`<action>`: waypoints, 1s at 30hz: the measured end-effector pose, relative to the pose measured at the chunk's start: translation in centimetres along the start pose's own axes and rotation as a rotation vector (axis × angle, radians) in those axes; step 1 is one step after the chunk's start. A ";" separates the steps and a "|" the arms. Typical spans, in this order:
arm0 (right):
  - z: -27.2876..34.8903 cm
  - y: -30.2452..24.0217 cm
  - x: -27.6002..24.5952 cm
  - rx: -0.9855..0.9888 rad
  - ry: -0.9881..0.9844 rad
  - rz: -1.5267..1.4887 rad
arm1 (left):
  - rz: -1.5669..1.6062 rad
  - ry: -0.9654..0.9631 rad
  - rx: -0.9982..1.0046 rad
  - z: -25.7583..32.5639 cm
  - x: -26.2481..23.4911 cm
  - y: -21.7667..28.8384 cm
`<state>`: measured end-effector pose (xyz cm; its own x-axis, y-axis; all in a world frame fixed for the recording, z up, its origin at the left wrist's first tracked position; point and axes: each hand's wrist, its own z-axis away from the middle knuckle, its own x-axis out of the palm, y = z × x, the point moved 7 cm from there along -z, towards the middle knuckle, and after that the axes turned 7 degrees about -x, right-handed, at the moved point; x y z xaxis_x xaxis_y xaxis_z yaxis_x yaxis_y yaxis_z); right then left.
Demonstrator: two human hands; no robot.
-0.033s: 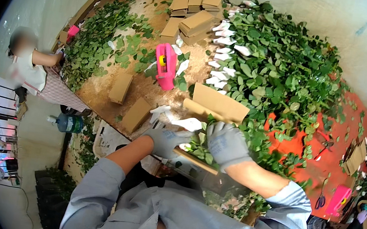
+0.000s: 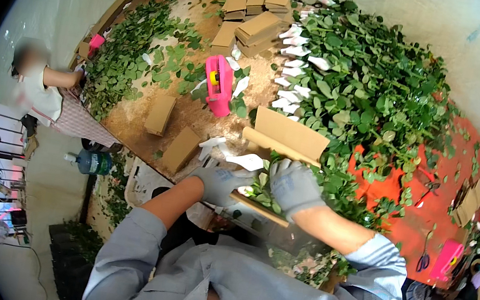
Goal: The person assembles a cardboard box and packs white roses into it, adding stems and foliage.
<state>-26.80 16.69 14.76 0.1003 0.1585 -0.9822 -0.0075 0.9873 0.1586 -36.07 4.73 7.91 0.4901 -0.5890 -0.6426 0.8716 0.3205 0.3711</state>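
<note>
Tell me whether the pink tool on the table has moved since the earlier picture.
No. The pink tool lies in the same spot, just left of the cardboard sheet and below the stacked boxes.

A leafy green bunch (image 2: 269, 186) lies across a brown cardboard sheet (image 2: 288, 135).

I see my gloved left hand (image 2: 219, 182) and right hand (image 2: 292, 186) close together on a leafy bundle (image 2: 263, 193) at the desk (image 2: 131, 120) edge. A pink tape dispenser (image 2: 217, 85) and cardboard sheets (image 2: 289, 134) lie beyond, beside piled green stems (image 2: 369, 89).
</note>
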 end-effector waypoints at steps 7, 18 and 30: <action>-2.5 -1.9 10.3 -0.056 -0.297 -0.286 | 0.060 0.109 0.119 0.1 1.5 -1.0; -4.7 -2.0 7.9 0.119 -0.035 -0.446 | 0.019 0.112 0.067 -0.2 0.4 0.1; -4.6 -0.9 11.1 0.106 0.168 -0.539 | 0.095 0.167 0.266 -0.5 -0.8 -0.2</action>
<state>-30.31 17.58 3.29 -0.0968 -0.3591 -0.9283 0.1013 0.9242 -0.3681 -36.65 5.50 8.07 0.5836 -0.4290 -0.6894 0.7987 0.1504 0.5826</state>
